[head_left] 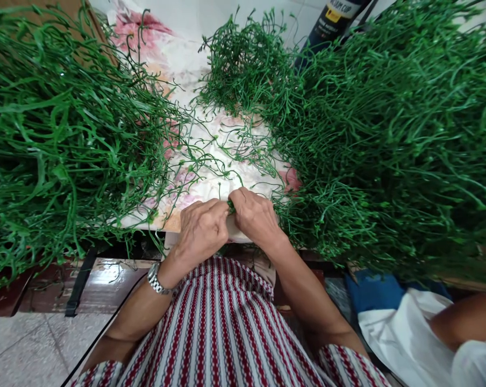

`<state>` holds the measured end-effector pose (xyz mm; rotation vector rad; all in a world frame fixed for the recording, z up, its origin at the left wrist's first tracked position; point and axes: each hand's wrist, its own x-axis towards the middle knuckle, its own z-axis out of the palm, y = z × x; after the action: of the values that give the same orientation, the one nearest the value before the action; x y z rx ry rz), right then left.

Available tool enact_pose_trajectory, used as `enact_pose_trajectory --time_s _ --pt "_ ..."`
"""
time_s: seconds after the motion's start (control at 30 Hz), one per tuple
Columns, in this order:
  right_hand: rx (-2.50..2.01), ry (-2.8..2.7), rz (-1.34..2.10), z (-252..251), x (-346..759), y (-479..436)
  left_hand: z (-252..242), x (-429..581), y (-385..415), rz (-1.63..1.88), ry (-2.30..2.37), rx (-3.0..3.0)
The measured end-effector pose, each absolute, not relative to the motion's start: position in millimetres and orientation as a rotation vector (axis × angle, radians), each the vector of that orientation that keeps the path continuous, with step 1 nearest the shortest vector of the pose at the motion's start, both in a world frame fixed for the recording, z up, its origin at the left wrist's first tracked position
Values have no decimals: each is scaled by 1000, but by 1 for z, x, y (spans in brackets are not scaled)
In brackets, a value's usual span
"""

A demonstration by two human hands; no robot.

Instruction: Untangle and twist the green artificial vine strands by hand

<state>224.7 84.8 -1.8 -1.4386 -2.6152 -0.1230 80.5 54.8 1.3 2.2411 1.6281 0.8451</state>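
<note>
My left hand (204, 227), with a metal watch at the wrist, is closed near the front edge of the table. My right hand (254, 214) is closed right beside it, the fingertips of both nearly touching. Between them a small bit of green stem (230, 206) shows, pinched by the fingers; most of it is hidden. Just beyond the hands, thin loose green stems (211, 159) with small budded tips lie scattered on a flowered cloth (221, 185).
A large heap of green stems (65, 145) rises on the left, a bigger heap (404, 140) on the right. Farther back are a smaller clump (251, 64), a dark labelled cylinder (327, 27) and cardboard (100, 32). Another person's arm (469, 322) appears at lower right.
</note>
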Motion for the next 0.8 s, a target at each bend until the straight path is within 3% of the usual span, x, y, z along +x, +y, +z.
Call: enact_pose_trajectory --time_s 0.43,0.57,0.8 --pt "-1748 -2607 3 9 211 97 -3 83 54 1015 1534 1831" --pt "-1895 -2512 -8 7 217 102 3 85 41 994 1303 1807" --pt "-1578 -2392 156 15 226 102 0 72 58 1213 1297 1401"
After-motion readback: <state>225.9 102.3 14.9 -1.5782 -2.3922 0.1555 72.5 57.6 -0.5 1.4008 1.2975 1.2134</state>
